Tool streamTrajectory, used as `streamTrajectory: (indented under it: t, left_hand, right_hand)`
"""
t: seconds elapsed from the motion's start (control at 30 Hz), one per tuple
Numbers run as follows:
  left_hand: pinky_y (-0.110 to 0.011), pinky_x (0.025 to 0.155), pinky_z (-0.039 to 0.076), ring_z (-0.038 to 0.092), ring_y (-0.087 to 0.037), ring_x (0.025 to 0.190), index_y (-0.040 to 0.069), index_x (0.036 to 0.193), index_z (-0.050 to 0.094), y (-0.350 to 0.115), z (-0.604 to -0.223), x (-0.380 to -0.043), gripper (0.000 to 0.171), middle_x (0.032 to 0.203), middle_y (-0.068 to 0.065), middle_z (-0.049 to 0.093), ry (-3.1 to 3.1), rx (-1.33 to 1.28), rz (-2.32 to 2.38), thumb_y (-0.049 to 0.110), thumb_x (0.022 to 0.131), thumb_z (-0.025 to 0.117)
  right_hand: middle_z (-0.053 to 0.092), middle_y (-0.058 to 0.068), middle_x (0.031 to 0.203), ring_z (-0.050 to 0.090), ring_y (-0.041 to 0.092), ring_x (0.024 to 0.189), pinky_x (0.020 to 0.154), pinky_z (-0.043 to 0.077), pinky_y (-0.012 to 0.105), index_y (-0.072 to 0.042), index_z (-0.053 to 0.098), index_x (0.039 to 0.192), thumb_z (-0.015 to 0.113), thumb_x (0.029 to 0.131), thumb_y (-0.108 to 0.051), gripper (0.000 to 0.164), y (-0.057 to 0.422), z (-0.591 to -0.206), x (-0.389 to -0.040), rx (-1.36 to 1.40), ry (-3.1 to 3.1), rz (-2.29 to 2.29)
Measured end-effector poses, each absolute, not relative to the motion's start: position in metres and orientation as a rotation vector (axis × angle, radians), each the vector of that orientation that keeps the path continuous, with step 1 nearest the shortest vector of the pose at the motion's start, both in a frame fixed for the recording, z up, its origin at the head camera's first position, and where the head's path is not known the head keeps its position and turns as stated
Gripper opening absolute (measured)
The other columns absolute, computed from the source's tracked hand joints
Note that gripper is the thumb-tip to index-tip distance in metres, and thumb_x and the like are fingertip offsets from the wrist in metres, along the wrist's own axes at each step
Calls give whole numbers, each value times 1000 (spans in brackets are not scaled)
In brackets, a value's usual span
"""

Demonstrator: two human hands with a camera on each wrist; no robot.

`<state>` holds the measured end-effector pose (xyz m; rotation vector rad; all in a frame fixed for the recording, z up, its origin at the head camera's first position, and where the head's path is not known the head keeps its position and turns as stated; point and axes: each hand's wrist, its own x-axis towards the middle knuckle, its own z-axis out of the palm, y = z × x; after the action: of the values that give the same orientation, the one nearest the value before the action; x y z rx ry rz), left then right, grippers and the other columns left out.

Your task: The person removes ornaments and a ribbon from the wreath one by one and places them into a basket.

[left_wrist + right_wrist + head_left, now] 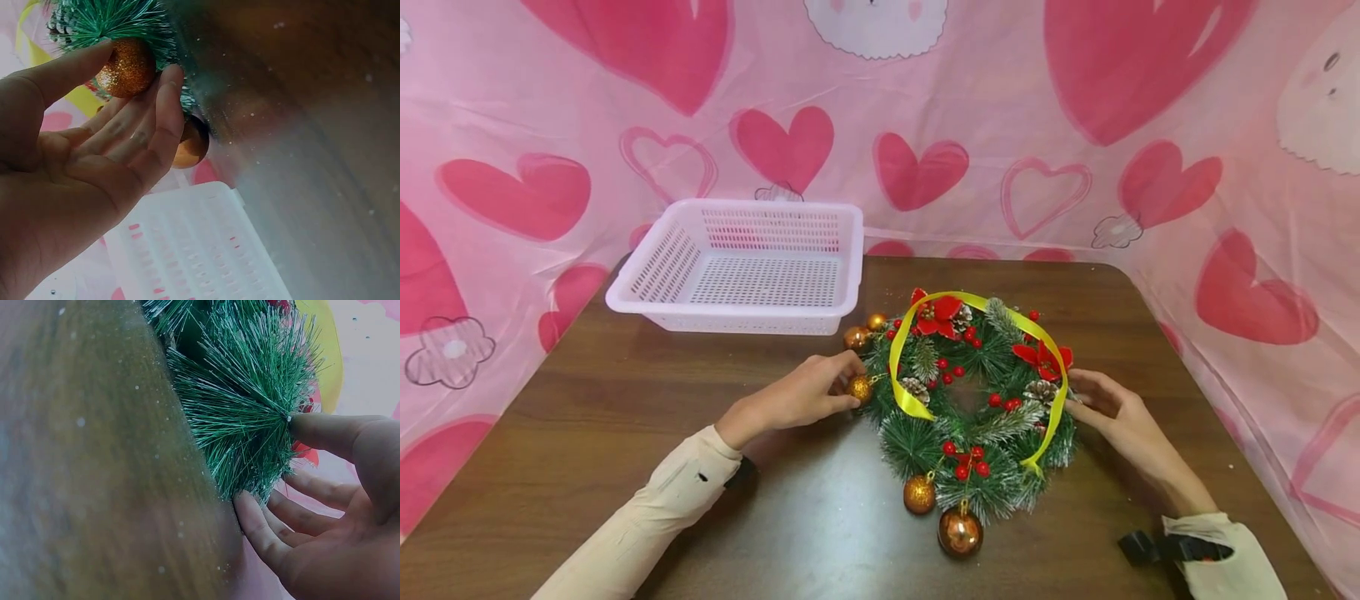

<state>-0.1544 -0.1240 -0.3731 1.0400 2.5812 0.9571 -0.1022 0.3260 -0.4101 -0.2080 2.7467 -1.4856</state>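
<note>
Two-sided hold: left hand point(808, 393) pinches glittery gold ball point(861, 388); right hand point(1126, 427) grips right edge of round green pine-needle wreath point(1000, 425) lying on brown wooden table point(625, 400). Hands apart, likely to steady wreath; glossy yellow ribbon point(896, 358) on top.

Open tabletop point(820, 517) fronts the wreath point(910, 442); the basket point(737, 317) blocks its far left.

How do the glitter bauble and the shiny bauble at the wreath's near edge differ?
The glitter bauble has a grainy, sparkling surface; the shiny bauble is smooth and reflective. The glitter bauble looks smaller than the shiny bauble. The shiny bauble lies farther right than the glitter bauble. Both are round, at the near edge of the wreath.
</note>
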Motion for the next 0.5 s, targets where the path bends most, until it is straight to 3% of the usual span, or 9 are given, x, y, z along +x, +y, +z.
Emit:
streamTrajectory:
  t: [0.23,0.5]
  left_hand:
    - [-35,76,57,67,-17,88,3,116,61,-123,-369,-153,29,100,-5,69,2604,1043,956,10,90,73]
    - [-27,72,56,66,-16,86,1,120,63,-123,-362,-151,32,107,-6,69,2619,1083,966,11,91,72]
  right_hand:
    - [59,-17,115,59,-2,98,80,50,13,-1,49,140,66,97,-20,50,327,-413,-103,-224,2761,-1475]
    - [58,-17,117,59,-1,100,80,49,13,-1,49,140,66,97,-19,50,327,-408,-101,-213,2744,-1485]
